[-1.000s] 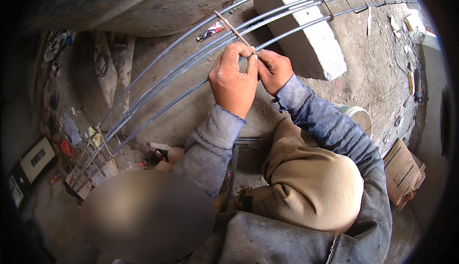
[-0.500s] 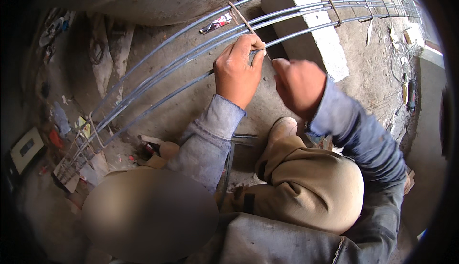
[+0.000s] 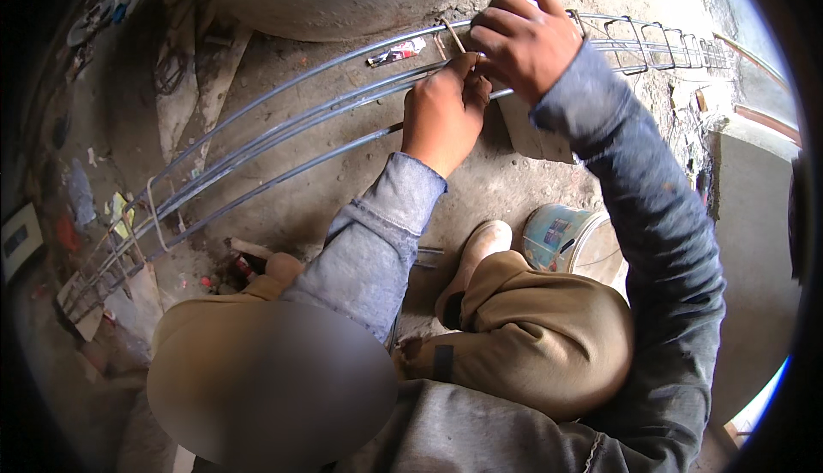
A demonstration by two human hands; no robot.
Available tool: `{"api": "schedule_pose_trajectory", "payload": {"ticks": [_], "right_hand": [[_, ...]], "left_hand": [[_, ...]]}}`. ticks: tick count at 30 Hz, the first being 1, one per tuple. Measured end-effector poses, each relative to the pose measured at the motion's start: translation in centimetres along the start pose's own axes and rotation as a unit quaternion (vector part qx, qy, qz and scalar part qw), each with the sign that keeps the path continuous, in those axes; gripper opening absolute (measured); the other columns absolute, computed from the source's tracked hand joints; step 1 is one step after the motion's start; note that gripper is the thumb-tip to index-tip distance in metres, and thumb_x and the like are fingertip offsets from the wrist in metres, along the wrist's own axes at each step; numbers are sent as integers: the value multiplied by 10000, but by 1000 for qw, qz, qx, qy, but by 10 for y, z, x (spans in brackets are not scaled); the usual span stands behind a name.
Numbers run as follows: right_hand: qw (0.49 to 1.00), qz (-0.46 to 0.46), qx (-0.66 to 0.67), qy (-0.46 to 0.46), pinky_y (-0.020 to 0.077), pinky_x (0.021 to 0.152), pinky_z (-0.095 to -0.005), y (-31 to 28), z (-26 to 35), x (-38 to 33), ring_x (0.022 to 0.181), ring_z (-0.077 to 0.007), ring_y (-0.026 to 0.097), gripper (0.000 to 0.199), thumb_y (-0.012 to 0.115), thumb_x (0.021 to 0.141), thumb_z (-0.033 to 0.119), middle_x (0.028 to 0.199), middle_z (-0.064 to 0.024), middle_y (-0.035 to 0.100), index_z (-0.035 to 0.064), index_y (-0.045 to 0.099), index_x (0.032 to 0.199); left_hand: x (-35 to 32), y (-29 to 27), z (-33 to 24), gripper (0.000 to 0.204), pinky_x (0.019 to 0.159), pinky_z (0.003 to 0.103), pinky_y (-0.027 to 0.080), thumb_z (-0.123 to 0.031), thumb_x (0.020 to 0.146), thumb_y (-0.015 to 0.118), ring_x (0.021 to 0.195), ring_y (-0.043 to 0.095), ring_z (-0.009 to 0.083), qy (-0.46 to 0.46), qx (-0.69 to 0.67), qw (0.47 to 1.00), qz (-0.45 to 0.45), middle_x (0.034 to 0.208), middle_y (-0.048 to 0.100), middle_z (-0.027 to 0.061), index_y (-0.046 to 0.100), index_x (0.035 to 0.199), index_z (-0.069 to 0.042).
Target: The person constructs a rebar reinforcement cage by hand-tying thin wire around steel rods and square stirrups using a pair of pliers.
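Note:
Several long steel rebar rods [image 3: 321, 105] run in a curve across the view, forming a cage. A bent wire stirrup [image 3: 453, 35] crosses them near the middle. My left hand [image 3: 444, 117] pinches the lower part of this stirrup where it meets the rods. Above and to its right, my right hand [image 3: 533, 42] reaches over the rods with its fingers curled down beside the left fingertips. Whatever the right fingers hold is hidden behind the knuckles.
More stirrups [image 3: 634, 44] ring the rods at the far right, and another stirrup [image 3: 155, 213] sits at the left end. A pale block [image 3: 536, 130] lies under the rods. By my knee is a bucket [image 3: 553, 237]. A crumpled wrapper [image 3: 396, 52] and scraps litter the floor.
My right hand has moved up and over the rods, from below them to beside the left fingertips. The left hand keeps its pinch. The view has shifted, and the bucket now shows.

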State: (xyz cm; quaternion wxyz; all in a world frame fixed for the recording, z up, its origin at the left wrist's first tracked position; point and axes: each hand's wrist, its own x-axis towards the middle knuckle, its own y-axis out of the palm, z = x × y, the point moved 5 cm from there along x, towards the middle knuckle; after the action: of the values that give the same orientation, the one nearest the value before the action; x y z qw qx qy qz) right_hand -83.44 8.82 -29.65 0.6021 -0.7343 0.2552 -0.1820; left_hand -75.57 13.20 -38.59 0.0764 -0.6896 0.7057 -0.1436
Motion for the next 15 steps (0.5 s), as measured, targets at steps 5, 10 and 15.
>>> {"api": "schedule_pose_trajectory", "payload": {"ticks": [5,10,15], "right_hand": [[958,-106,208,167,501,730,-354,3,36,-52,851,-251,603,282,691,664,117,932,-95,619,64,612,929],[842,-100,364,386,509,724,-334,52,29,-84,798,-274,641,286,721,715,143,890,-122,667,42,645,970],[836,-63,352,416,511,730,-329,53,25,-73,798,-260,652,224,727,737,206,873,-109,683,61,694,905]], "left_hand": [[2,1,4,40,625,398,490,-85,798,594,685,646,292,-66,-61,996,7,700,650,106,583,827,-60],[3,4,10,57,626,299,506,-86,843,571,695,674,190,-84,-104,991,16,747,687,96,584,857,-32],[3,0,7,57,630,369,501,-88,803,603,681,652,275,-75,-87,993,-9,715,665,111,590,834,-42]]}}
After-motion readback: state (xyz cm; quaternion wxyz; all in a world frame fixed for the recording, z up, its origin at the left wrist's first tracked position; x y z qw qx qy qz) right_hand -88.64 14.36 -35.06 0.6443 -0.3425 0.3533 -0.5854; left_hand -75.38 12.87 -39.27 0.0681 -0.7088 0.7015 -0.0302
